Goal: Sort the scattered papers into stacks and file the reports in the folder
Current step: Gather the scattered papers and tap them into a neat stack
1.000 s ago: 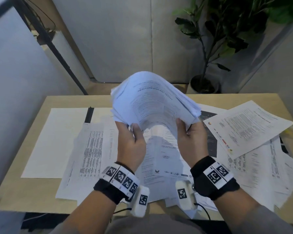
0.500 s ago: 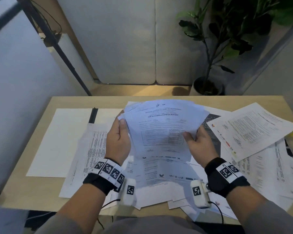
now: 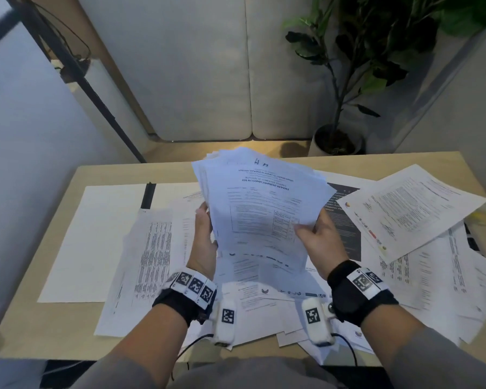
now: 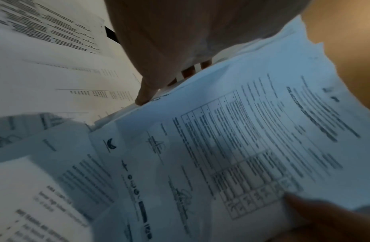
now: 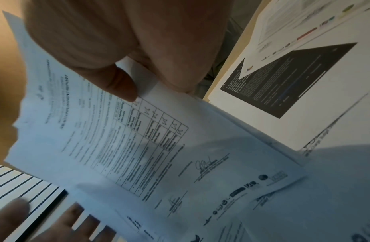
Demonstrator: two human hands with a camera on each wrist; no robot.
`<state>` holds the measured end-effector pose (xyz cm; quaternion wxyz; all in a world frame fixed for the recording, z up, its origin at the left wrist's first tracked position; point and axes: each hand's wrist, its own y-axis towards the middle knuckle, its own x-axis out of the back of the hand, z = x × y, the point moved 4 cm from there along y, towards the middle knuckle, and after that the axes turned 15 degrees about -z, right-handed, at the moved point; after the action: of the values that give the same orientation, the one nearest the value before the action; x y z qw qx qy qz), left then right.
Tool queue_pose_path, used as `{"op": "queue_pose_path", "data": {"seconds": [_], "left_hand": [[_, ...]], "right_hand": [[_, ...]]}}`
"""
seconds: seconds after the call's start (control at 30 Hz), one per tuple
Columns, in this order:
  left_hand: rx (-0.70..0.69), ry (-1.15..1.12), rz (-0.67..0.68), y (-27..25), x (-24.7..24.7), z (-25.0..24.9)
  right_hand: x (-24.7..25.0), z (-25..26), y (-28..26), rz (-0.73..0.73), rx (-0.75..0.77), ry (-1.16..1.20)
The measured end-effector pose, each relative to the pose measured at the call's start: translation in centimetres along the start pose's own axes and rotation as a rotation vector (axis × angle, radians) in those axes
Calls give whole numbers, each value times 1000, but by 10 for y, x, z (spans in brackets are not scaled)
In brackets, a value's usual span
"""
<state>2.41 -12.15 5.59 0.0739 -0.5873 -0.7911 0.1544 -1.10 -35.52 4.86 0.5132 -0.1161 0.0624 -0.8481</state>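
Observation:
A fanned stack of printed reports [image 3: 264, 203] hangs tilted above the desk, its top sheet headed as an accomplishment report. My left hand [image 3: 208, 223] grips the stack's left edge, thumb at the edge and fingers underneath. My right hand [image 3: 309, 231] pinches the right edge, thumb pressed on the top sheet's table [image 5: 126, 91], fingers hidden below. The left wrist view shows the stack [image 4: 252, 139] with my left thumb [image 4: 142, 98] at its edge. A large white folder-like sheet with a black spine strip [image 3: 148, 195] lies flat at the desk's left.
Loose papers cover the wooden desk [image 3: 54, 318]: a sheet of dense columns [image 3: 152, 248] at left, a dark printed page [image 3: 345, 220] and a report with coloured logos [image 3: 404, 211] at right. A potted plant [image 3: 337, 141] stands behind the desk.
The stack was held high and curled, then dropped low and flat over the desk. Now it is raised again and more fanned. Both hands have kept hold of it.

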Motion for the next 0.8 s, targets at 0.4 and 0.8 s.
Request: {"op": "queue_pose_path", "data": {"seconds": [0.4,0.8], "left_hand": [[-189,436,103,15,25,13],[-353,488,-9,13,26,0]], "right_hand": [[1,2,-6,56,31,20],[8,60,-25,-141,580,-211]]}}
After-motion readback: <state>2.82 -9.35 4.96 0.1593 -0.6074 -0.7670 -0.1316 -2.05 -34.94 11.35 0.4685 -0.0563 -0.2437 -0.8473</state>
